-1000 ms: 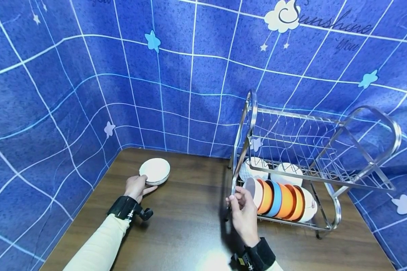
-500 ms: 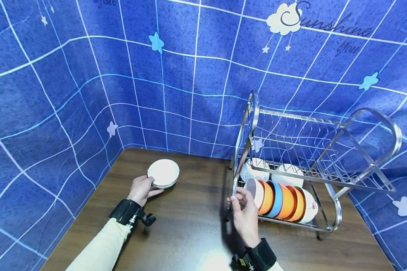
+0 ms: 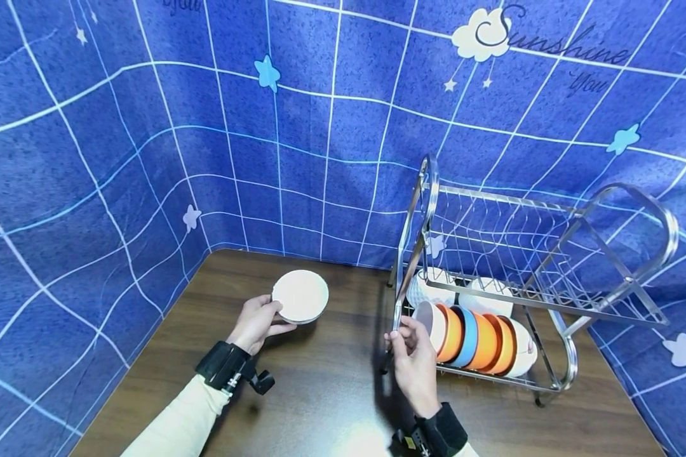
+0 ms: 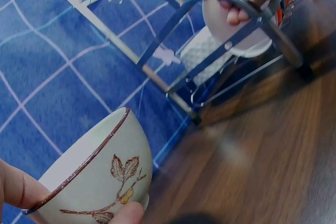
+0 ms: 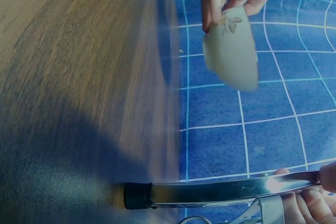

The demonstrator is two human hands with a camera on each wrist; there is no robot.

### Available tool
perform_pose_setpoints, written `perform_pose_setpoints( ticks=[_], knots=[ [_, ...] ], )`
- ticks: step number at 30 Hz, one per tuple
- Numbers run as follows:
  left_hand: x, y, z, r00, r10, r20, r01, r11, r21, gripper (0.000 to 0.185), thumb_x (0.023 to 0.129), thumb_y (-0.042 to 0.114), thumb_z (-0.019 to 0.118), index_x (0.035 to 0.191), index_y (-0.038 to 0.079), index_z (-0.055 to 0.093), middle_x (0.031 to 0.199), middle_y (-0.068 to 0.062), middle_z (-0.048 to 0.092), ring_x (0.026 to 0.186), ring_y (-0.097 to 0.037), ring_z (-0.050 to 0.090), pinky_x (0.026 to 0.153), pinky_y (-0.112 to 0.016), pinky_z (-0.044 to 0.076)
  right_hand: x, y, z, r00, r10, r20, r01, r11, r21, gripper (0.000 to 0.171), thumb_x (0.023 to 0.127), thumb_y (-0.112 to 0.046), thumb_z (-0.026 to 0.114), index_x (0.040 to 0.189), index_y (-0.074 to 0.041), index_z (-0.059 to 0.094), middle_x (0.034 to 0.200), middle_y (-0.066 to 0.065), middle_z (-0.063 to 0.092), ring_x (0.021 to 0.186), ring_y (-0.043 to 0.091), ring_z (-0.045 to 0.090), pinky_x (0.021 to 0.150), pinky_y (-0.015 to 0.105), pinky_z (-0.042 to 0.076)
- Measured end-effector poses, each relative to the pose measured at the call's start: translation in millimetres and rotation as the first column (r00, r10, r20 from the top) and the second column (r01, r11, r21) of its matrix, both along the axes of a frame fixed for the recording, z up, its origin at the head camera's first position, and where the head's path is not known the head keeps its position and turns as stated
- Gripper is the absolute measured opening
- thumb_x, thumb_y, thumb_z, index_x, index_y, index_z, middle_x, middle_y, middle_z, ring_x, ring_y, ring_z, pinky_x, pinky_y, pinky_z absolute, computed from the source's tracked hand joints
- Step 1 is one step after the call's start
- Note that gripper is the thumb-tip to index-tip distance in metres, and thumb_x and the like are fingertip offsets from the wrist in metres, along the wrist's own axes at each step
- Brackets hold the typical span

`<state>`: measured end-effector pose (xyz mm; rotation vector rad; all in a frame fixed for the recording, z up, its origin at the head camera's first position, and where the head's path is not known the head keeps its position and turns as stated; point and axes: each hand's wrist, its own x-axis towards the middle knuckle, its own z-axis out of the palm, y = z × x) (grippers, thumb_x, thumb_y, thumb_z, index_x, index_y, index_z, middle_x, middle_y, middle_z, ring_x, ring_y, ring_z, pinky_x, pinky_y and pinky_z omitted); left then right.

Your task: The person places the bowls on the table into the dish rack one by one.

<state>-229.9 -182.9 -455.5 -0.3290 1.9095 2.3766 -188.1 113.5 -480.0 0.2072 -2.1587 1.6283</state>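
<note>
Bowl (image 3: 300,296) first: it is white inside, with a thin brown rim and a little leaf picture on its side. The left hand (image 3: 255,324) holds it up off the table (image 3: 320,393), to the left of the rack (image 3: 491,254). The thumb is on one side of the bowl and the fingers are curled under it, so the hand pinches it tight. The bowl is tipped a little, and its open side faces up toward the head camera. A black strap sits on that wrist, and a cream sleeve (image 3: 177,422) covers the arm.

The right hand (image 3: 414,355) is at the left end of the rack. Its fingers and thumb are closed round the shiny metal frame there, down low by the first bowl in the row.

Inside the rack, on the bottom shelf, a row of bowls (image 3: 471,343) stands on edge. From the left end they go white, orange, blue, orange, orange, and white. Two more white dishes (image 3: 463,295) sit behind that row, nearer the wall. The top shelf of the rack is made of thin wires.

The rack stands on the right part of the brown wooden table. Behind the rack and the table hangs a blue cloth (image 3: 148,127) with white lines, stars and a cloud.
</note>
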Motion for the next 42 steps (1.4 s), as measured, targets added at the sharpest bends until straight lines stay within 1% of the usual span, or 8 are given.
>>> perform_pose_setpoints(
  ticks=[9, 15, 21, 26, 28, 32, 37, 42],
  knots=[
    [11.8, 18.8, 10.2, 0.998, -0.052, -0.038, 0.053, 0.998, 0.022, 0.045, 0.09, -0.003, 0.039, 0.131, -0.02, 0.033, 0.125, -0.037, 0.044, 0.092, -0.03, 0.064, 0.078, -0.044, 0.055, 1.5, 0.2, 4.1, 0.998, 0.011, 0.069, -0.009, 0.999, -0.035, 0.034, 0.089, 0.005, 0.061, 0.119, -0.007, 0.055, 0.089, 0.007, 0.069, 0.081, 0.021, 0.067, 0.07, 0.022, 0.053],
    [22.7, 32.5, 19.7, 0.992, -0.11, -0.055, 0.113, 0.991, 0.067, 0.045, 0.089, -0.004, 0.041, 0.131, -0.018, 0.036, 0.125, -0.035, 0.045, 0.093, -0.031, 0.064, 0.079, -0.046, 0.055, 13.9, -5.3, 28.8, 0.995, 0.005, 0.096, 0.002, 0.998, -0.07, 0.036, 0.09, 0.005, 0.058, 0.125, 0.003, 0.049, 0.108, 0.018, 0.061, 0.096, 0.029, 0.063, 0.077, 0.022, 0.052],
    [33.8, 45.2, 28.4, 0.982, -0.169, -0.079, 0.174, 0.982, 0.068, 0.043, 0.089, -0.003, 0.044, 0.13, -0.015, 0.04, 0.123, -0.032, 0.048, 0.093, -0.029, 0.064, 0.078, -0.047, 0.055, 22.9, -10.0, 47.8, 1.0, -0.026, -0.01, 0.026, 0.998, -0.054, 0.038, 0.088, 0.008, 0.059, 0.124, 0.011, 0.048, 0.123, 0.025, 0.053, 0.116, 0.034, 0.054, 0.1, 0.039, 0.043],
    [43.4, 53.9, 34.2, 0.973, -0.206, -0.103, 0.213, 0.976, 0.053, 0.039, 0.089, -0.002, 0.046, 0.127, -0.014, 0.044, 0.121, -0.03, 0.05, 0.092, -0.028, 0.063, 0.076, -0.047, 0.055, 27.2, -10.8, 51.6, 0.987, -0.044, -0.157, 0.046, 0.999, 0.006, 0.028, 0.085, 0.011, 0.06, 0.113, 0.012, 0.056, 0.11, 0.024, 0.058, 0.102, 0.026, 0.057, 0.09, 0.029, 0.048],
    [46.4, 57.2, 35.6, 0.968, -0.222, -0.113, 0.229, 0.972, 0.048, 0.038, 0.089, -0.003, 0.046, 0.125, -0.014, 0.045, 0.12, -0.03, 0.05, 0.092, -0.028, 0.063, 0.076, -0.048, 0.055, 28.6, -9.7, 51.7, 0.982, -0.01, -0.188, 0.01, 1.0, -0.003, 0.023, 0.087, 0.01, 0.059, 0.11, 0.012, 0.057, 0.102, 0.024, 0.06, 0.091, 0.021, 0.058, 0.077, 0.025, 0.05],
    [52.0, 64.7, 38.8, 0.959, -0.253, -0.13, 0.26, 0.965, 0.038, 0.038, 0.088, -0.004, 0.045, 0.124, -0.014, 0.045, 0.116, -0.028, 0.052, 0.091, -0.027, 0.063, 0.075, -0.047, 0.056, 27.7, -5.3, 46.5, 0.983, 0.127, -0.129, -0.14, 0.985, -0.096, 0.021, 0.094, 0.005, 0.053, 0.113, 0.012, 0.054, 0.098, 0.022, 0.063, 0.079, 0.02, 0.063, 0.065, 0.028, 0.055],
    [59.6, 74.2, 44.4, 0.946, -0.291, -0.145, 0.301, 0.952, 0.052, 0.041, 0.086, -0.005, 0.045, 0.126, -0.014, 0.043, 0.115, -0.028, 0.053, 0.095, -0.028, 0.063, 0.076, -0.047, 0.055, 22.9, -1.0, 35.7, 0.963, 0.267, -0.041, -0.269, 0.939, -0.214, 0.026, 0.1, -0.005, 0.046, 0.121, 0.01, 0.048, 0.105, 0.025, 0.06, 0.082, 0.023, 0.066, 0.069, 0.035, 0.057],
    [66.1, 81.6, 50.7, 0.93, -0.325, -0.171, 0.337, 0.94, 0.046, 0.043, 0.087, -0.004, 0.045, 0.129, -0.014, 0.042, 0.119, -0.029, 0.05, 0.098, -0.029, 0.061, 0.077, -0.047, 0.055, 26.2, 1.4, 40.8, 0.943, 0.328, 0.052, -0.296, 0.901, -0.317, 0.031, 0.101, -0.015, 0.046, 0.124, 0.006, 0.047, 0.112, 0.021, 0.058, 0.087, 0.019, 0.065, 0.073, 0.035, 0.057]
  ],
)
